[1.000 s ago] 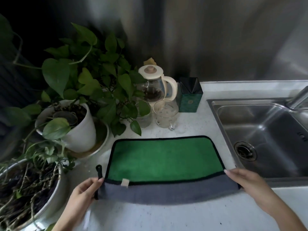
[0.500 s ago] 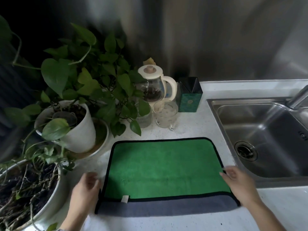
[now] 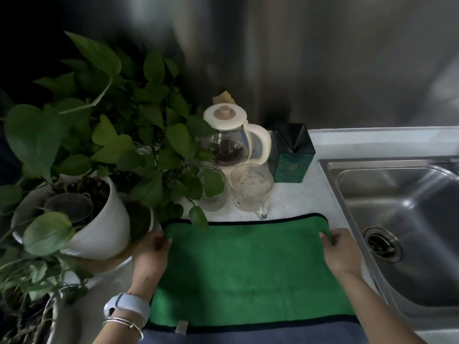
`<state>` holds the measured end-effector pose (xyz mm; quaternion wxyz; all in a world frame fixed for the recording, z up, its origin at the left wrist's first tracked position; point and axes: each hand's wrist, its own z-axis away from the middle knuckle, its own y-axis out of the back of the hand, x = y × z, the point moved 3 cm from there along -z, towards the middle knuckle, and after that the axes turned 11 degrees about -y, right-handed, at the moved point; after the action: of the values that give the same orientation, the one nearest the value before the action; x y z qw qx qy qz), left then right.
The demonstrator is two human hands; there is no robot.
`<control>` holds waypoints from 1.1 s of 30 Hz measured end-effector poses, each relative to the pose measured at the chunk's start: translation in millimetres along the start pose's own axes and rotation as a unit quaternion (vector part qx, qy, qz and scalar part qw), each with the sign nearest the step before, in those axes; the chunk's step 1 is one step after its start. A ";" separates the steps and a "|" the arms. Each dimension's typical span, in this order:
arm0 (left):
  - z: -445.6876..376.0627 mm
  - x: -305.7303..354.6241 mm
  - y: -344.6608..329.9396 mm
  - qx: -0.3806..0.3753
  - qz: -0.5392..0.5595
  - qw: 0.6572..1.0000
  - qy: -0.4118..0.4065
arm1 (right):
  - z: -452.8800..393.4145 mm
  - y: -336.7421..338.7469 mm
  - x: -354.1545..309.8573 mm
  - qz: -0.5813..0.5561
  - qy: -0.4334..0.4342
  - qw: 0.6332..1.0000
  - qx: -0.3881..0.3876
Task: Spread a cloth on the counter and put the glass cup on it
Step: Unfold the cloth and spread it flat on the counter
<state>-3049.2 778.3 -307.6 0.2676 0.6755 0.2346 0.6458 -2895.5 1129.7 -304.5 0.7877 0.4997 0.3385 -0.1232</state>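
We see the green cloth (image 3: 248, 264) lying flat on the white worktop (image 3: 293, 199), its grey underside folded up along the near edge. Our left hand (image 3: 151, 256) pinches the cloth's far left corner, and our right hand (image 3: 341, 252) pinches its far right corner, each grip closed on the fabric. The glass cup (image 3: 250, 189) stands upright on the worktop just beyond the cloth's far edge, off the cloth, beside a second glass (image 3: 213, 189) and in front of a kettle (image 3: 231, 137). A sink (image 3: 407, 219) lies to the right, a potted plant (image 3: 99, 155) to the left.
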 end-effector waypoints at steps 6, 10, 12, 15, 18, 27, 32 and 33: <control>-1.2 23.5 -16.3 -0.026 -0.143 0.985 -0.097 | 5.9 -10.3 -15.9 0.113 0.099 0.987 0.047; 13.8 26.7 -44.3 -0.127 -0.236 0.949 -0.163 | 11.5 -42.8 -12.0 0.284 0.189 0.938 -0.067; 13.8 20.8 -48.2 -0.152 -0.267 0.940 -0.149 | 7.1 -50.3 -6.6 0.319 0.178 0.927 -0.085; 13.9 20.5 -49.8 -0.163 -0.294 0.928 -0.159 | 2.8 -52.4 -3.0 0.340 0.183 0.918 -0.087; 13.5 21.2 -47.5 -0.181 -0.305 0.923 -0.148 | 1.2 -49.9 -5.7 0.346 0.186 0.913 -0.106; 104.0 22.8 -15.3 -0.228 -0.204 0.907 -0.288 | 89.6 -15.8 18.9 0.248 0.309 0.915 -0.075; 139.2 22.9 9.5 -0.174 -0.230 0.917 -0.277 | 116.9 1.2 39.4 0.233 0.286 0.926 -0.078; 141.9 20.8 12.7 -0.182 -0.222 0.922 -0.259 | 119.4 3.7 41.0 0.250 0.280 0.923 -0.086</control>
<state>-2906.8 774.3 -286.8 0.5739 0.6894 0.1795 0.4039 -2814.2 1033.4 -296.3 0.7062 0.5122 0.4187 0.2523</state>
